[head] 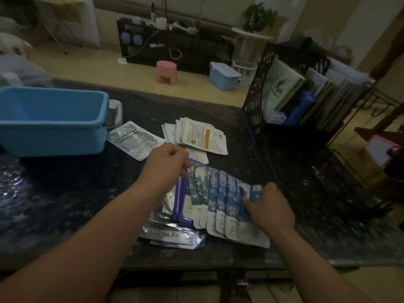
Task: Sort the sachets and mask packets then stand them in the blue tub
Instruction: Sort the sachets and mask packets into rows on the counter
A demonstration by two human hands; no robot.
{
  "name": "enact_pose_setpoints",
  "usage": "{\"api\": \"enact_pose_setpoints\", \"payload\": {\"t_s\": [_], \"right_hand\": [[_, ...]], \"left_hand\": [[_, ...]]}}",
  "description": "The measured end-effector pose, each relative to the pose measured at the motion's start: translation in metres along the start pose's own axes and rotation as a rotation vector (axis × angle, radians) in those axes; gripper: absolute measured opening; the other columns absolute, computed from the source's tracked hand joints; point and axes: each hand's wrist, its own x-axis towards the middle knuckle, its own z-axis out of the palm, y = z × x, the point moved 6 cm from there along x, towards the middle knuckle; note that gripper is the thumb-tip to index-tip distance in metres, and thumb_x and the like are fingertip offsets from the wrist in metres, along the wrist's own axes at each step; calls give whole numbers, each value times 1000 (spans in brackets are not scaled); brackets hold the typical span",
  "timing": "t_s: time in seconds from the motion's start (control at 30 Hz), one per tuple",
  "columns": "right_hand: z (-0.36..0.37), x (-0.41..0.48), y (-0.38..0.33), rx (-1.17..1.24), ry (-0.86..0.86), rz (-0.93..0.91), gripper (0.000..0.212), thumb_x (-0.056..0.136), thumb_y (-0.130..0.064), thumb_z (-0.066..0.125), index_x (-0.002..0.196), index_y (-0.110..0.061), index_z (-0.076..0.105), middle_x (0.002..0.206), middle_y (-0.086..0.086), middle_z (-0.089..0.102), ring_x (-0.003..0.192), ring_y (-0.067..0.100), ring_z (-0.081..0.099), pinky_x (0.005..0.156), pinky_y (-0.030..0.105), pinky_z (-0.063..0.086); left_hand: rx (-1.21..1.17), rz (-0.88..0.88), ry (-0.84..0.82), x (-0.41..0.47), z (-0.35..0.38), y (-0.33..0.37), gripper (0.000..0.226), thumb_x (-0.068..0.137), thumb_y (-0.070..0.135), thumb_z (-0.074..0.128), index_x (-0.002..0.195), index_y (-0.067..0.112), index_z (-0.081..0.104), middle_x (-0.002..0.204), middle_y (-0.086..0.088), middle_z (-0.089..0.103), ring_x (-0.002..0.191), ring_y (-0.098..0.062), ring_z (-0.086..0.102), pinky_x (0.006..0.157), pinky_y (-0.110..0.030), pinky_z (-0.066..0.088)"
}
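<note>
A fan of blue mask packets point(227, 204) lies on the dark table in front of me, with silver packets point(172, 232) under its near left side. My left hand point(168, 165) pinches the far end of the leftmost purple-edged packet. My right hand point(270, 206) grips the right end of the fan with curled fingers. A pile of white and orange sachets point(203, 136) lies farther back. A silver foil packet point(135, 139) lies beside the blue tub point(52, 121), which stands empty at the far left.
A black mesh file rack point(284, 92) with books stands at the right of the table point(76, 189). Crinkled clear plastic point(13, 189) lies at the left edge. On the floor beyond are a pink stool point(166, 72) and a blue lidded box point(224, 76).
</note>
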Motion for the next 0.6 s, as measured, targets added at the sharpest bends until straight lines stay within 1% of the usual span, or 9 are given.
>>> {"api": "enact_pose_setpoints", "payload": {"t_s": [0.07,0.13,0.2,0.27,0.37,0.5,0.57,0.6], "right_hand": [[-7,-3,-14,-75,123,-115,49,83,-53,78,109,-26,47,110,4,56,101,28,60,82,45,56],[-12,-1,-38,-73,149,-240,52,84,-46,78,123,-28,50,121,3,54,113,27,56,92,46,53],[-11,14,-69,-43,74,-340,54,87,-46,76,132,-28,53,126,1,56,119,24,55,98,43,52],[-5,37,-104,-45,-31,-418,55,90,-49,73,137,-24,56,130,3,59,121,25,56,99,44,51],[10,68,-153,-91,-150,-484,63,93,-51,69,146,-21,52,141,6,58,128,28,55,103,45,51],[42,101,-194,-230,-245,-547,78,90,-59,67,154,-21,44,150,9,54,134,31,53,109,48,49],[58,111,-208,-246,-274,-577,81,88,-59,66,156,-23,39,153,9,51,137,31,52,112,47,47],[64,113,-213,-224,-292,-574,76,91,-56,64,155,-24,39,154,9,50,136,30,52,112,46,46]], "left_hand": [[-27,9,31,5,-10,2,16,102,19,58,97,15,73,85,-2,79,68,-16,67,70,-35,51],[-57,11,69,10,-22,2,17,101,21,59,95,16,73,88,-2,79,74,-19,70,74,-39,53],[-90,7,124,14,-32,0,15,99,25,60,93,20,74,93,-2,78,82,-22,71,76,-41,55],[-104,-3,170,17,-41,-3,14,96,27,61,92,25,74,94,-1,77,88,-24,70,79,-41,56],[-104,-31,181,19,-48,-6,14,97,27,62,96,22,75,92,-6,74,84,-24,66,75,-38,52],[-92,-66,209,26,-65,-10,15,98,28,61,95,22,74,97,-11,74,86,-25,68,74,-40,53],[-103,-87,231,28,-73,-13,14,98,28,61,95,23,73,97,-7,73,92,-24,70,80,-43,57],[-108,-94,240,28,-76,-13,13,98,28,61,96,24,73,98,-4,73,96,-24,70,86,-46,59]]}}
